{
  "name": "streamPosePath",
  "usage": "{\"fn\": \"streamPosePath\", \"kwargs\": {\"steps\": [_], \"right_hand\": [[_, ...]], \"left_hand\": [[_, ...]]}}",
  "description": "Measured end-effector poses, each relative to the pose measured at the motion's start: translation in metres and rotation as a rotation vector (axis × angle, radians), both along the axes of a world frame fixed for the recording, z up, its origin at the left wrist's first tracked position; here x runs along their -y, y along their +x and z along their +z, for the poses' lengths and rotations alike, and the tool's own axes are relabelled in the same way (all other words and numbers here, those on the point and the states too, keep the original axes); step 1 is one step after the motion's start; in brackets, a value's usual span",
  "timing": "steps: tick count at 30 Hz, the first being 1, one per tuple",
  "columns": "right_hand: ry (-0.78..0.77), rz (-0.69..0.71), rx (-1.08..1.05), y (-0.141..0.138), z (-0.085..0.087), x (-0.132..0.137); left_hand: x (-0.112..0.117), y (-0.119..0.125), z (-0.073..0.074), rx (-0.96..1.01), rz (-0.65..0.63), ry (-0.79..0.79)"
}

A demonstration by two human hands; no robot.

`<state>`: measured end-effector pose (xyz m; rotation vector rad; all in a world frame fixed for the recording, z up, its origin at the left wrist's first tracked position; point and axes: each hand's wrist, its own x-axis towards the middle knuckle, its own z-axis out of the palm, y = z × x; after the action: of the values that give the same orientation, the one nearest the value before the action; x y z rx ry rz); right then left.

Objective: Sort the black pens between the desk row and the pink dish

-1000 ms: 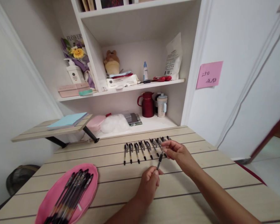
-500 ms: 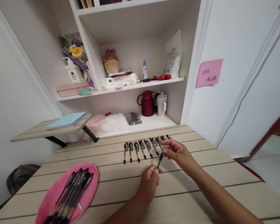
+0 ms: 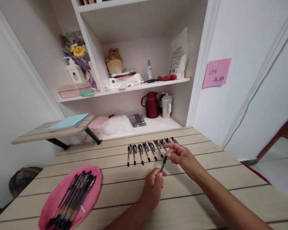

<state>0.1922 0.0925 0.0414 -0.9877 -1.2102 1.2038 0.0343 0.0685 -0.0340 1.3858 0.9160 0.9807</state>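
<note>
My left hand (image 3: 153, 185) is closed round the lower barrel of a black gel pen (image 3: 164, 162), which points up and away over the table. At its far end, the thumb and fingers of my right hand (image 3: 180, 157) pinch the pen's tip. What lies between those fingertips is too small to make out. Just beyond my hands runs a row of several similar pens (image 3: 141, 155) side by side, with dark clip caps near their far ends. My right hand covers part of this row's right side.
To the left, a pink scalloped tray (image 3: 96, 188) holds a bundle of several pens (image 3: 74, 198). Behind it stands a small raised shelf (image 3: 33, 131) with blue paper (image 3: 69, 122). White shelving at the back carries a dark red jug (image 3: 152, 105) and a cup (image 3: 166, 107).
Both hands keep their grip, with the pen shifting very slightly. The camera view has moved a little. The row and the tray's pens look unchanged.
</note>
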Motion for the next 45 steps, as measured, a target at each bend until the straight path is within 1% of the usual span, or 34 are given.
{"fn": "streamPosePath", "kwargs": {"steps": [3, 8, 13, 17, 19, 21, 23, 27, 28, 31, 33, 36, 40, 41, 44, 45], "right_hand": [[-0.016, 0.01, -0.016, 0.001, -0.001, 0.0], [-0.089, 0.061, -0.04, 0.002, -0.007, -0.003], [-0.079, 0.019, 0.004, 0.0, -0.009, -0.003], [-0.089, 0.125, -0.064, -0.001, -0.007, -0.001], [-0.102, 0.107, -0.1, 0.0, -0.008, -0.002], [-0.096, 0.054, -0.093, 0.001, -0.01, -0.003], [-0.083, 0.046, -0.088, 0.001, -0.011, -0.004], [-0.112, 0.133, -0.115, 0.003, -0.011, -0.003], [-0.112, 0.122, -0.107, 0.003, -0.011, -0.003], [-0.07, 0.032, -0.061, 0.003, -0.011, -0.004], [-0.06, 0.052, -0.052, 0.003, -0.011, -0.003], [-0.074, 0.131, -0.075, 0.004, -0.011, -0.003], [-0.049, 0.055, -0.054, 0.004, -0.012, -0.004], [-0.048, 0.061, -0.051, 0.004, -0.012, -0.004], [-0.072, 0.148, -0.067, 0.002, -0.011, -0.002], [-0.078, 0.152, -0.068, 0.002, -0.011, -0.002]], "left_hand": [[0.0, 0.0, 0.001, 0.0, -0.009, 0.001], [0.0, 0.0, 0.005, 0.033, -0.041, -0.048], [0.001, 0.001, 0.008, 0.067, -0.043, -0.08], [0.002, 0.002, 0.009, 0.101, -0.032, -0.107], [0.002, 0.002, 0.01, 0.104, -0.036, -0.108], [0.002, 0.002, 0.01, 0.095, -0.044, -0.102], [0.001, 0.001, 0.01, 0.085, -0.047, -0.101], [-0.001, 0.0, 0.007, 0.08, -0.062, -0.091], [-0.001, 0.0, 0.006, 0.077, -0.069, -0.084], [-0.001, 0.0, 0.004, 0.071, -0.079, -0.074], [-0.002, 0.0, 0.003, 0.075, -0.077, -0.074], [-0.002, 0.0, 0.002, 0.08, -0.07, -0.075], [-0.003, 0.0, 0.001, 0.084, -0.077, -0.086], [-0.004, 0.0, 0.0, 0.087, -0.077, -0.089], [-0.004, 0.0, 0.001, 0.096, -0.066, -0.097], [-0.004, 0.001, 0.001, 0.093, -0.065, -0.096]]}}
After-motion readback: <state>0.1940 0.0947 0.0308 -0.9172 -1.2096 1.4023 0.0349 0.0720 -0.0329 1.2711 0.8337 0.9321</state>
